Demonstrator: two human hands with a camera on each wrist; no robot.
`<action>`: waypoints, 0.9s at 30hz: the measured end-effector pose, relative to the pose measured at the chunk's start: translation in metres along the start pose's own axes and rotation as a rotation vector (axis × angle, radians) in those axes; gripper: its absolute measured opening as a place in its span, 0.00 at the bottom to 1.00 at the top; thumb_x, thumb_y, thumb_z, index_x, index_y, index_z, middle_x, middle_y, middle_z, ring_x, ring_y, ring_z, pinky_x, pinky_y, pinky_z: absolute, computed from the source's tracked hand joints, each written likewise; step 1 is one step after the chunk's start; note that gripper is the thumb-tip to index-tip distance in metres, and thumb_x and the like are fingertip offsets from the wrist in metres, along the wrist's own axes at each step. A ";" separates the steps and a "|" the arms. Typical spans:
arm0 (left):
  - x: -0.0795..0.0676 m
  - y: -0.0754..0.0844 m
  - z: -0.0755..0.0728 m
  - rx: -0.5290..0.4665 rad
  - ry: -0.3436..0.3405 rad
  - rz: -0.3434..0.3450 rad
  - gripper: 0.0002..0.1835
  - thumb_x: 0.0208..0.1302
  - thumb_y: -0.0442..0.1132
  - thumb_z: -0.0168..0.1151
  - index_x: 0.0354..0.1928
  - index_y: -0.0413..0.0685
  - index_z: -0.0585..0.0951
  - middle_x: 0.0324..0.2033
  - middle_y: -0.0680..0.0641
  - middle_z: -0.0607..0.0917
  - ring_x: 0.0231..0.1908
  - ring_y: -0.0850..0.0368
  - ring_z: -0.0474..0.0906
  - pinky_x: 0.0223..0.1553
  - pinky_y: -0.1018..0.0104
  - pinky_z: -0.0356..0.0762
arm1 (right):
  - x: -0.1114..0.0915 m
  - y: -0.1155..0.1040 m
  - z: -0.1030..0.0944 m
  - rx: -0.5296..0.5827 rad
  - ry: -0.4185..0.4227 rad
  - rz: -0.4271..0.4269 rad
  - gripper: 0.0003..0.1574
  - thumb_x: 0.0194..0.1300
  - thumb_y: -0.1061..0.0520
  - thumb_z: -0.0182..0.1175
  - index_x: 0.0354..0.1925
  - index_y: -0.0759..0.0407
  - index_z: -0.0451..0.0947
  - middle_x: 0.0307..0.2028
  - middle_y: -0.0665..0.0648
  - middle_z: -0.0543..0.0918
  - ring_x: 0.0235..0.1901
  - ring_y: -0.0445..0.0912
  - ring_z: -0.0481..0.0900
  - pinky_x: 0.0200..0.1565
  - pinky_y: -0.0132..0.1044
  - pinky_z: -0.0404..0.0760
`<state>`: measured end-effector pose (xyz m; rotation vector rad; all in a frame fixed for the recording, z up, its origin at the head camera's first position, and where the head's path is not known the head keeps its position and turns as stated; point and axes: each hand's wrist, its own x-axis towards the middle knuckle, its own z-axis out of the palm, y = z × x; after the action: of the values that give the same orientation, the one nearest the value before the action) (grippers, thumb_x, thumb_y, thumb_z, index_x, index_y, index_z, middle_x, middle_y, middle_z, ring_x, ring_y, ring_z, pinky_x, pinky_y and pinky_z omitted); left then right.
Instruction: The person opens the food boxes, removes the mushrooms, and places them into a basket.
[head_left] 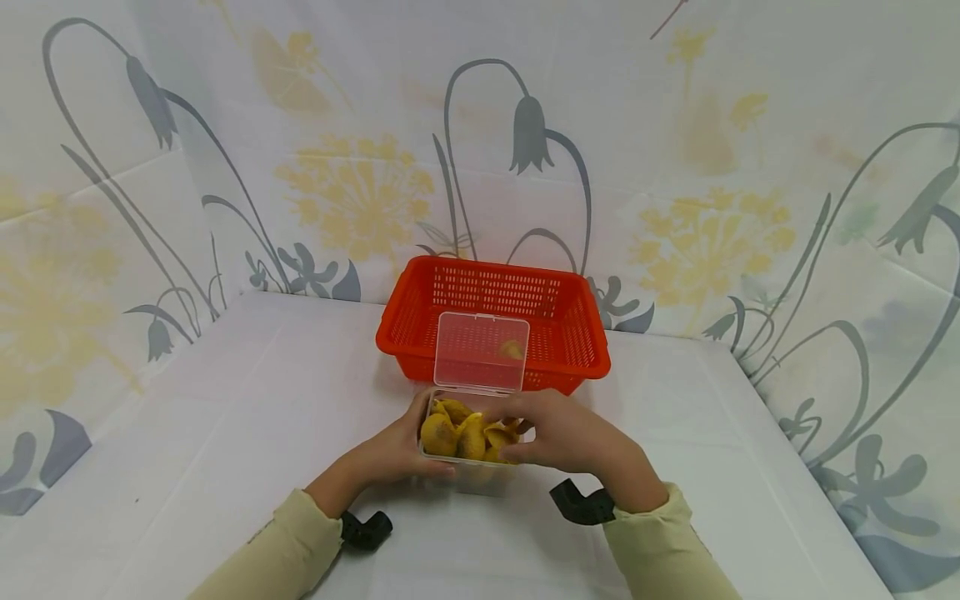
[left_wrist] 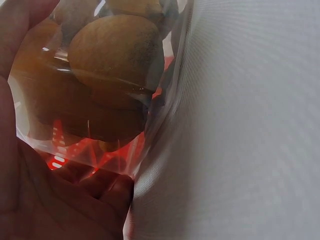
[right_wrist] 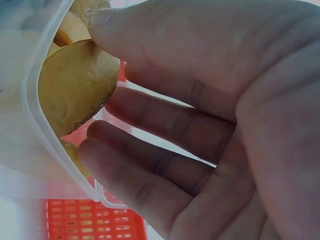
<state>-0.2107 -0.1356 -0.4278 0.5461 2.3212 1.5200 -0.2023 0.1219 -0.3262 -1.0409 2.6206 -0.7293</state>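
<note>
A clear plastic box point(head_left: 480, 479), its lid point(head_left: 482, 350) raised at the back, holds several yellow-brown rounded pieces point(head_left: 471, 437), some shaped like shallow cups. My left hand point(head_left: 401, 446) grips the box from its left side. Through the clear wall, the left wrist view shows smooth brownish pieces point(left_wrist: 117, 55) close to my palm. My right hand point(head_left: 566, 433) is over the box's right side with fingers spread. In the right wrist view, its thumb point(right_wrist: 145, 30) and fingertips are at the edge of one curved piece point(right_wrist: 77, 85) by the box's rim point(right_wrist: 37, 115).
A red perforated basket point(head_left: 405, 317) stands right behind the box. One yellowish piece point(head_left: 512, 350) shows in it through the raised lid. White cloth point(head_left: 247, 433) covers the table, and a flower-printed curtain point(head_left: 637, 100) hangs behind and at both sides.
</note>
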 end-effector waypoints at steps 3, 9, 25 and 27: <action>0.000 0.001 0.000 0.005 0.001 0.000 0.59 0.42 0.52 0.79 0.70 0.71 0.47 0.63 0.54 0.63 0.65 0.54 0.62 0.68 0.45 0.65 | 0.001 0.001 0.001 0.006 -0.013 0.004 0.21 0.58 0.52 0.70 0.51 0.42 0.81 0.43 0.37 0.82 0.42 0.36 0.78 0.44 0.29 0.82; 0.000 0.001 0.000 0.014 -0.003 0.006 0.58 0.43 0.52 0.79 0.70 0.71 0.47 0.63 0.54 0.63 0.64 0.54 0.62 0.68 0.46 0.66 | 0.000 0.001 0.001 0.015 -0.040 0.017 0.22 0.57 0.52 0.70 0.52 0.43 0.81 0.42 0.38 0.82 0.40 0.37 0.79 0.45 0.31 0.83; 0.000 0.002 0.000 0.020 -0.002 0.002 0.59 0.43 0.52 0.79 0.70 0.70 0.46 0.64 0.54 0.62 0.65 0.54 0.61 0.68 0.45 0.65 | -0.001 -0.001 0.000 -0.026 -0.057 0.005 0.26 0.57 0.53 0.70 0.55 0.45 0.81 0.46 0.41 0.83 0.42 0.37 0.79 0.47 0.32 0.83; -0.001 0.002 0.000 0.017 -0.002 0.006 0.58 0.43 0.52 0.79 0.70 0.70 0.47 0.63 0.54 0.62 0.65 0.54 0.62 0.68 0.45 0.65 | 0.000 -0.001 0.000 -0.046 -0.056 -0.008 0.25 0.58 0.53 0.70 0.55 0.46 0.81 0.46 0.41 0.83 0.42 0.37 0.79 0.46 0.29 0.82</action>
<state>-0.2100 -0.1354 -0.4259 0.5582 2.3355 1.5029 -0.2013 0.1214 -0.3252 -1.0691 2.5985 -0.6351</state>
